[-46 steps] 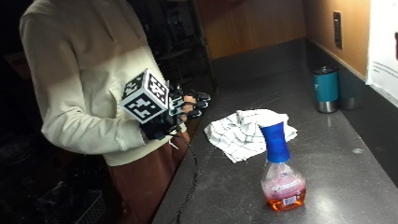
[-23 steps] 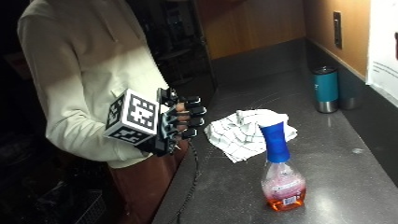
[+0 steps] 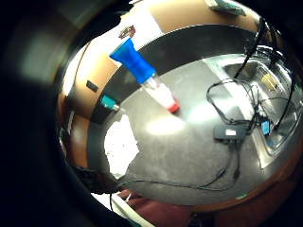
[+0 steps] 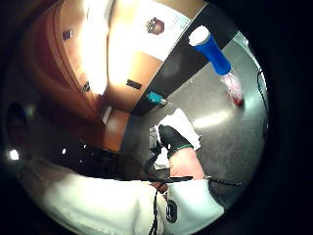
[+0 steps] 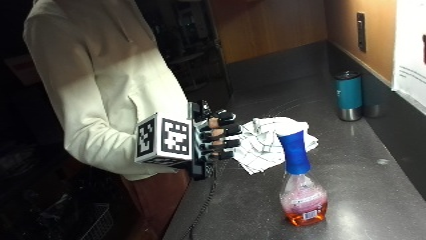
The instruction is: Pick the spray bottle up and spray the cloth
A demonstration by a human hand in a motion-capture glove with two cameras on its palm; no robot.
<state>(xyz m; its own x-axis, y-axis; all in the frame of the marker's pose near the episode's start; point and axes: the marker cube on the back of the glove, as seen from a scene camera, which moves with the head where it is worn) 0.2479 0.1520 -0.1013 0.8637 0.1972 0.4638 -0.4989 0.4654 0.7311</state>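
The gloved right hand [image 5: 210, 140] has drifted a little lower and closer to the person's body over the last second, and now hangs at waist height just off the near edge of the surface [image 5: 373, 200]. It has not moved toward the bottle. Its fingers [image 5: 225, 131] are loosely curled and hold nothing.

The bottle [image 5: 301, 185] stands upright where it was, toward the near edge of the surface, blue sprayer on top and orange liquid at the bottom, well apart from the hand. The cloth [image 5: 266, 142] lies crumpled just behind it, between bottle and hand, and has not shifted either. A teal cup [image 5: 348, 95] stands far back by the wall.

So nothing of the task is done yet: the bottle is untouched and the reach has not started. The hand would need to pass over or around the cloth to reach the bottle's neck, then turn the nozzle back toward the cloth.
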